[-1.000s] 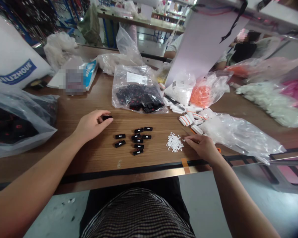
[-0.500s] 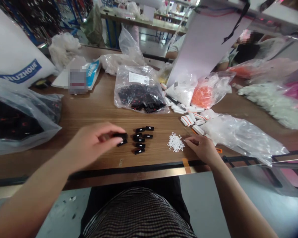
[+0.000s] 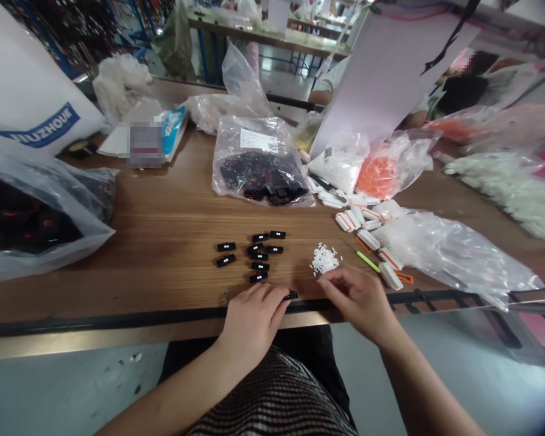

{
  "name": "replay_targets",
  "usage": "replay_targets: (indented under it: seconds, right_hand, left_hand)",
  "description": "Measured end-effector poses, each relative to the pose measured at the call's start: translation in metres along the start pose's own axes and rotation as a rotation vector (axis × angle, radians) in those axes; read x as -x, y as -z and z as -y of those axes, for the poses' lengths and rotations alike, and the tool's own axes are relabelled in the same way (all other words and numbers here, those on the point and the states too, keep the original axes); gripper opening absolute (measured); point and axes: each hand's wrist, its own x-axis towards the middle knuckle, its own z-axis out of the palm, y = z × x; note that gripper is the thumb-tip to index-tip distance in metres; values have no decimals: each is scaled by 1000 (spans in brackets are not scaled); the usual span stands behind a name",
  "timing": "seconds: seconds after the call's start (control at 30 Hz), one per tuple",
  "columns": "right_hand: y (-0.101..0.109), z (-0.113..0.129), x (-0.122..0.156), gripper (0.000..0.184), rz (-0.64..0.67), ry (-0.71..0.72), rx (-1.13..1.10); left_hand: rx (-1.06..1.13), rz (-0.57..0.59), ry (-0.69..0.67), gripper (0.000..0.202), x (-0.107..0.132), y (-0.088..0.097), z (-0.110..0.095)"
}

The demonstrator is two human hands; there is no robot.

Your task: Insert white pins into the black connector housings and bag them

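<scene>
My left hand (image 3: 258, 312) is closed at the table's front edge, its thumb and fingers pinching a small black connector (image 3: 291, 295) whose end pokes out to the right. To its right, my right hand (image 3: 356, 297) has thumb and fingertips together beside a pile of tiny white pegs (image 3: 324, 259); anything between them is too small to make out. Several black connectors with two white dots lie in a loose cluster (image 3: 260, 257) beyond my left hand. Two more connectors (image 3: 226, 247) rest to the left of that cluster.
A bright green stick (image 3: 367, 261) and white pieces with orange trim (image 3: 390, 275) lie right of the pegs. Behind stands a clear bag of black parts (image 3: 261, 169). Another open bag (image 3: 40, 212) is at left. Clear plastic (image 3: 454, 254) covers the right side.
My left hand has left the two connectors at left and come right, to the front edge, with a connector in it. My right hand has shifted left and nearer me, uncovering the green stick.
</scene>
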Motion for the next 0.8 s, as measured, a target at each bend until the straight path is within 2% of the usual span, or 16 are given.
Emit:
replay_targets:
  seconds: [0.07,0.17,0.33,0.8]
  right_hand:
    - [-10,16,6,16,101,37,-50]
    - [-24,24,10,13,165,36,-98]
    - [-32,19,9,13,169,36,-95]
    - [-32,24,6,15,172,136,39]
  left_hand:
    - [9,-6,-11,10,1,2,1]
    - [20,-13,-4,12,2,2,1]
    - [38,-38,1,12,1,0,0]
    - [77,-43,10,12,0,0,0]
